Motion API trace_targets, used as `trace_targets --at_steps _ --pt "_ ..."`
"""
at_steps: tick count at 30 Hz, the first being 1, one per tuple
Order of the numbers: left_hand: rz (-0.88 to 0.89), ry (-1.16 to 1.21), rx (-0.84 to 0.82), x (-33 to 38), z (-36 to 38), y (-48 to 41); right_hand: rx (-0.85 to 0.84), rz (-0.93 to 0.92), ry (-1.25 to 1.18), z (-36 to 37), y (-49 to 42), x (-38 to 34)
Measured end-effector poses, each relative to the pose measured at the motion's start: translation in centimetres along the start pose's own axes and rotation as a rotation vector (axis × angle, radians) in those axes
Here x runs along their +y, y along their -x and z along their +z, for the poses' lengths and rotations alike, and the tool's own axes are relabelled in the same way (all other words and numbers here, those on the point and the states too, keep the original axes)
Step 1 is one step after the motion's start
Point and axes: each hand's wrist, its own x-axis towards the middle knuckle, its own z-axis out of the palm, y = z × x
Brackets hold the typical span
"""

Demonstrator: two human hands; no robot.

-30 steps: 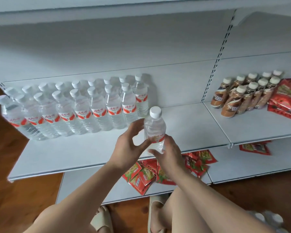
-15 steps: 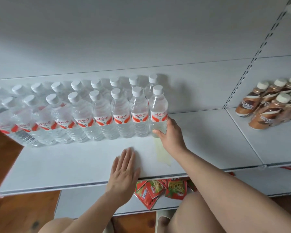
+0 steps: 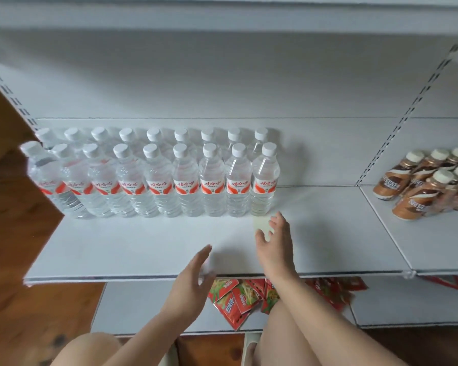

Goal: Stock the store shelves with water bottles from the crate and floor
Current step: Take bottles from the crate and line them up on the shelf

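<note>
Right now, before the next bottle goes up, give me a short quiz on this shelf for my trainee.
1. True or false: the right hand grips the rightmost water bottle.
2. What stands at far right? A Nescafe coffee bottles; B cans; C cartons.
3. Fill in: the red snack packets lie one level ___ the water bottles.
Key: 1 false; 2 A; 3 below.

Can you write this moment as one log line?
left hand: open, empty | right hand: open, empty | water bottles: two rows on shelf
</note>
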Motion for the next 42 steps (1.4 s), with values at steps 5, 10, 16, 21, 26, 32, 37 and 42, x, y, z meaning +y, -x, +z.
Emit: trace_targets --at_steps 5,10,16,21,26,32,37,42 --pt "-0.251 0.492 0.269 -1.6 -0.3 8.0 -0.112 -0.063 -0.206 2.4 11.7 -1.5" --pt "-0.633 0.754 0.343 -3.7 0.3 15.1 -0.442 0.208 -0.122 5.0 20.1 3.1" --pt "-0.485 0.575 0.204 -2.9 -1.8 20.6 -0.628 0.094 0.089 3.1 24.5 4.0" --pt "-0.476 0.494 0.23 -2.5 -2.3 22.3 -0.641 -0.113 0.127 2.2 25.2 2.0" --pt "-0.492 0.359 0.233 -2.6 -2.1 24.2 -0.671 -0.179 0.093 3.6 26.0 0.9" --pt "-0.556 0.24 0.295 -3.0 -4.9 28.1 -0.829 -0.227 0.047 5.9 27.6 -2.5" --pt "-0.667 0.224 0.481 -3.8 -7.1 32.7 -1.027 -0.35 0.061 8.8 31.4 -4.3" --pt "-0.792 0.264 0.659 -5.3 -8.2 38.3 -1.219 -0.447 0.082 11.0 36.3 -6.1"
